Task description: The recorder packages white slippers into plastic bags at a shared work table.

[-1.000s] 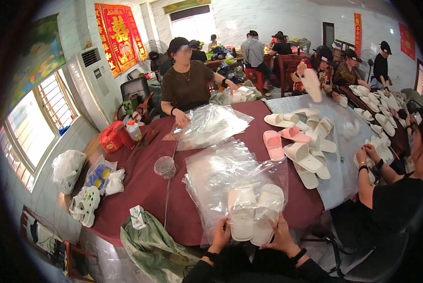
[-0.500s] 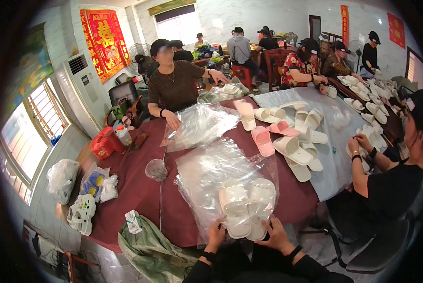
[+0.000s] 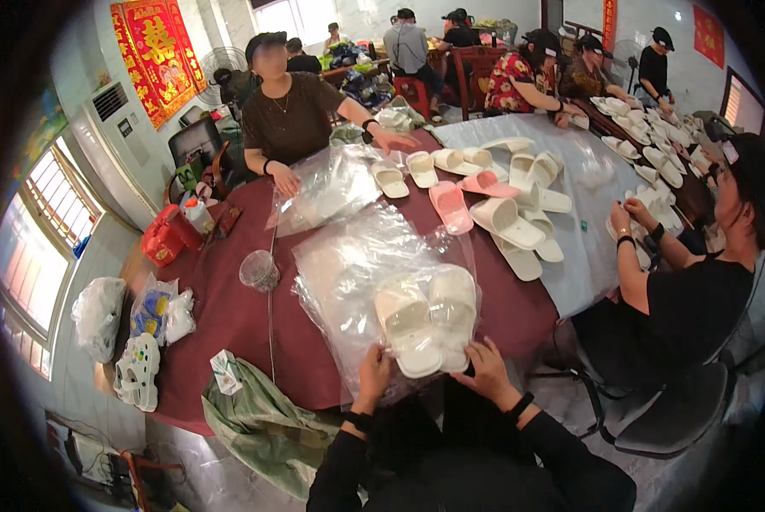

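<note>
A pair of cream slide slippers [image 3: 414,334] lies side by side in a clear plastic bag [image 3: 470,271], heels toward me. My left hand [image 3: 374,374] is closed on the bag's near edge, just left of the slippers. At the right slipper's heel, my right hand [image 3: 488,372] has its fingers bent at the bag's near corner. Under and left of the pair spreads a stack of clear plastic bags [image 3: 336,273].
Cream and pink slippers [image 3: 451,208] lie beyond, toward the right. Opposite, a person [image 3: 289,119] reaches over more bags. Another person [image 3: 681,273] sits at right. A plastic cup [image 3: 260,271], red jug [image 3: 168,239] and green sack [image 3: 263,427] are at left.
The view has shifted, so the table appears higher. My hands remain at the bag's near edge. Two cream slippers now lie apart near the person opposite, whose hand has moved beside them.
</note>
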`<act>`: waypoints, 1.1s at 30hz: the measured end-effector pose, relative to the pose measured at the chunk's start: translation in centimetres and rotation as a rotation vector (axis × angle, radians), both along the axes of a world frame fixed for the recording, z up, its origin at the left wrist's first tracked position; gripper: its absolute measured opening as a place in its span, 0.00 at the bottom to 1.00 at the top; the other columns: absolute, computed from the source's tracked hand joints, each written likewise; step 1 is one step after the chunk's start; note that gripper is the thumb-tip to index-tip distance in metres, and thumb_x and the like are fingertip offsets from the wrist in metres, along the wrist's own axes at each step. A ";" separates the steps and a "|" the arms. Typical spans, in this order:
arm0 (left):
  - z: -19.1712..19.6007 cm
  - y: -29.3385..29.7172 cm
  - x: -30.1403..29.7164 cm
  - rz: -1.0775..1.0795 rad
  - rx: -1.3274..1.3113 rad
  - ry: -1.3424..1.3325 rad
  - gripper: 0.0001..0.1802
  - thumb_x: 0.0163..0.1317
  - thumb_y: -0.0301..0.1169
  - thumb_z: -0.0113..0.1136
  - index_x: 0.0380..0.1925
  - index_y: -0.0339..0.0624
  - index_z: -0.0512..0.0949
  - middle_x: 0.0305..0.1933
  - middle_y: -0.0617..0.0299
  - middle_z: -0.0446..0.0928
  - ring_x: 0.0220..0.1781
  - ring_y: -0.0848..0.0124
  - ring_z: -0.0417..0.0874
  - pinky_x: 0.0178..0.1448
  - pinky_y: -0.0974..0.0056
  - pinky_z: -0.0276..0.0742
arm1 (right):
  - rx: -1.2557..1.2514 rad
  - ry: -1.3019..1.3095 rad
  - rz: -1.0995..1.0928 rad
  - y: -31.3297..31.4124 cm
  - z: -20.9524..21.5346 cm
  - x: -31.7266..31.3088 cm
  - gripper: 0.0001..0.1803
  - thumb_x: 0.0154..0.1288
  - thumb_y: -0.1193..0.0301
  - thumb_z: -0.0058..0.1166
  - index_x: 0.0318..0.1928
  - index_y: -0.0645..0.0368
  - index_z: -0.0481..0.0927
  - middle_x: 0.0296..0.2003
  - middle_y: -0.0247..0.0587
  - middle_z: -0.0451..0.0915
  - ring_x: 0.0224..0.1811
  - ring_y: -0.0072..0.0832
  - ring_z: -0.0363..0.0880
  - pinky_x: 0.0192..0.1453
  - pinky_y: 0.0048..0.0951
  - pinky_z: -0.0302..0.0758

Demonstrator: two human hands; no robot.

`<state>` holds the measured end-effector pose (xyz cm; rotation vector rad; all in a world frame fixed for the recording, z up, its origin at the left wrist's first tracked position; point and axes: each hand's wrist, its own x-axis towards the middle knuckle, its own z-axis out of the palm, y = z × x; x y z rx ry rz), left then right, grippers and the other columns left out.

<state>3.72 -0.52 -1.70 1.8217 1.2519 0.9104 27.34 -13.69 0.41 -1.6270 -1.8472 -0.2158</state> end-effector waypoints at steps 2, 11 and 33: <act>2.3 0.1 0.9 -0.045 0.007 -0.032 0.04 0.61 0.25 0.50 0.34 0.35 0.70 0.25 0.53 0.73 0.27 0.65 0.74 0.32 0.62 0.69 | -0.037 0.026 -0.041 0.1 1.2 -0.5 0.34 0.52 0.52 0.62 0.51 0.64 0.69 0.51 0.54 0.70 0.56 0.46 0.69 0.63 0.55 0.59; 2.1 1.5 2.4 -0.043 -0.177 -0.527 0.03 0.64 0.21 0.48 0.36 0.40 0.68 0.31 0.65 0.74 0.32 0.81 0.72 0.36 0.73 0.71 | -0.075 -0.032 -0.229 4.6 2.8 -1.0 0.45 0.49 0.58 0.59 0.66 0.59 0.55 0.63 0.54 0.58 0.66 0.50 0.55 0.66 0.55 0.51; 27.8 4.3 -3.4 0.049 0.188 -0.494 0.08 0.65 0.29 0.55 0.28 0.38 0.71 0.16 0.61 0.74 0.14 0.78 0.73 0.18 0.73 0.68 | -0.319 0.803 0.218 10.0 27.6 2.6 0.15 0.66 0.67 0.49 0.25 0.64 0.75 0.16 0.34 0.74 0.16 0.17 0.70 0.20 0.21 0.66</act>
